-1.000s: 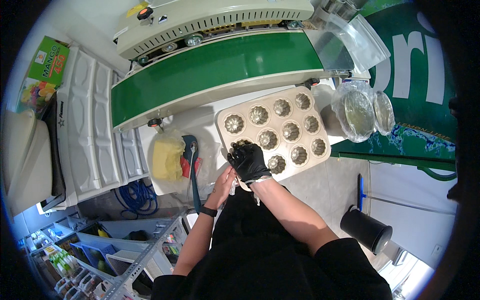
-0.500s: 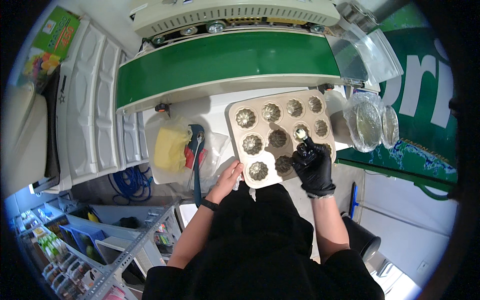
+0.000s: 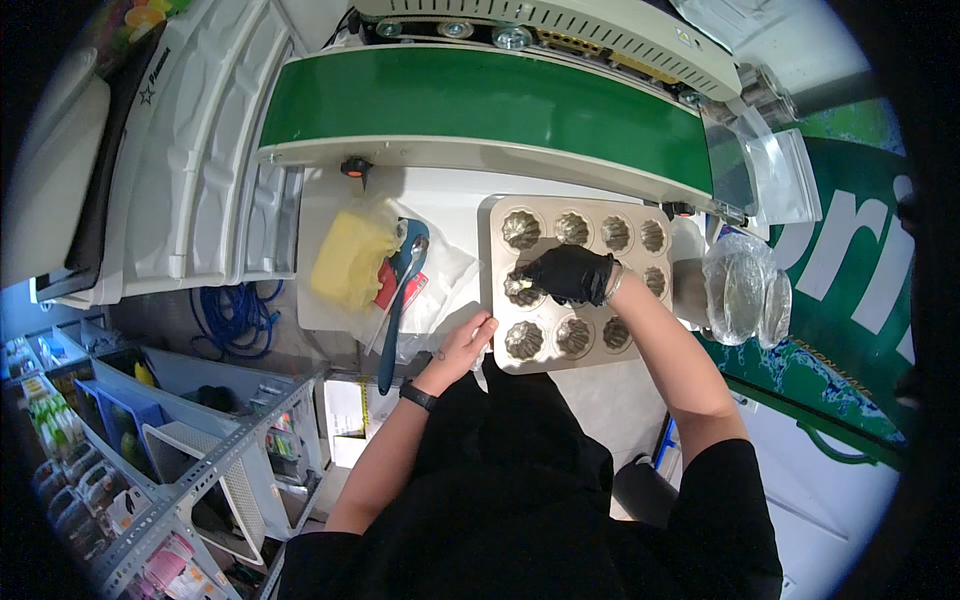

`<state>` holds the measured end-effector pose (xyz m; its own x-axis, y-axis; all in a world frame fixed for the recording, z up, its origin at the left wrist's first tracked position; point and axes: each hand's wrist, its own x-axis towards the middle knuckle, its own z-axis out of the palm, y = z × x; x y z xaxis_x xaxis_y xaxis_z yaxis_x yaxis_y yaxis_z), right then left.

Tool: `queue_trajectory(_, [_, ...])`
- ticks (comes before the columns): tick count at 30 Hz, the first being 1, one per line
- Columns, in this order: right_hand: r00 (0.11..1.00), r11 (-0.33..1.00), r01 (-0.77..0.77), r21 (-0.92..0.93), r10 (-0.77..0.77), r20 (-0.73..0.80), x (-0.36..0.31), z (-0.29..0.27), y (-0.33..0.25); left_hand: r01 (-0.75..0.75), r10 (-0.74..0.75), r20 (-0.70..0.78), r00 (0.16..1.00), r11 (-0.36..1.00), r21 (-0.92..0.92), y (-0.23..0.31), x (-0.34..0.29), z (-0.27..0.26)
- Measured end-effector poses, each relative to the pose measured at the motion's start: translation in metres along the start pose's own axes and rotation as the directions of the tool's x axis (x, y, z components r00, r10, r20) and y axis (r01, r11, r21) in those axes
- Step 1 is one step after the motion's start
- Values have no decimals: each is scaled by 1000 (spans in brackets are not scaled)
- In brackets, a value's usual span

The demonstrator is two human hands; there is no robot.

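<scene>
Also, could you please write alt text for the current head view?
A black-gloved right hand reaches into a fluted cup of a beige baking pan; the bare left hand touches the pan's left edge. A yellow block and blue spatula lie left, a green belt behind.

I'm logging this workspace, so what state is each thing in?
Tray: cups facing up
Left hand: bare, at the tray's left edge
Right hand: black-gloved, holding a pale piece at the tray
Yellow block: loosely wrapped
Blue spatula: lying down
Spoon: lying partly on the spatula
Blue hose: coiled
</scene>
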<state>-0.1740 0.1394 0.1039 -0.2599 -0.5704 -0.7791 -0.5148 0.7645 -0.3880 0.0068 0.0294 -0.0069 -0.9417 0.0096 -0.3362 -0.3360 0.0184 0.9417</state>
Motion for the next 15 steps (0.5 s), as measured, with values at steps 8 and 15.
queue_trajectory(8, [837, 623, 483, -615, -536, 114, 33, 9, 33, 20, -16, -68, 998, 997, 71, 5, -3, 5])
queue_trajectory(15, [989, 992, -112, -65, 117, 85, -13, -62, -22, -30, 36, -137, 990, 998, 48, 1, -3, 8])
